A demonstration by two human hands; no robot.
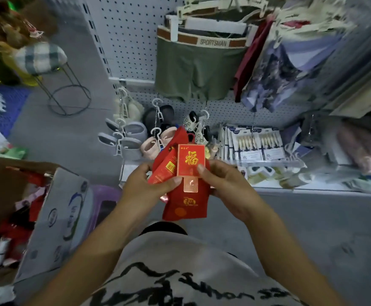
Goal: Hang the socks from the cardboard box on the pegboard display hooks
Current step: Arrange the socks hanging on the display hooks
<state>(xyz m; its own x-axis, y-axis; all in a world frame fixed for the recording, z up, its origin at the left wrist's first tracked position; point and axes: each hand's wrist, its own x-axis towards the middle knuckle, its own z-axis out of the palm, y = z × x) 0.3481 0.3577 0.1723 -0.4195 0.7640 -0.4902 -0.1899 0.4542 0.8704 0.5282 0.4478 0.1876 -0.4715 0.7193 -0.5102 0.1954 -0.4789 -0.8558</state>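
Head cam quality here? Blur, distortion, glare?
Head view: fisheye bends the pegboard and the shelf; hanging clothes at right are smeared; red socks, left hand and right hand in the centre are sharp; light dim, no hard glare.

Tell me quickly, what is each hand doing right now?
Left hand: closed, gripping the red sock packs.
Right hand: closed, pinching the front pack's red card.

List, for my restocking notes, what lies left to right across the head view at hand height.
cardboard box → purple stool → left hand → red socks → right hand → white shelf edge
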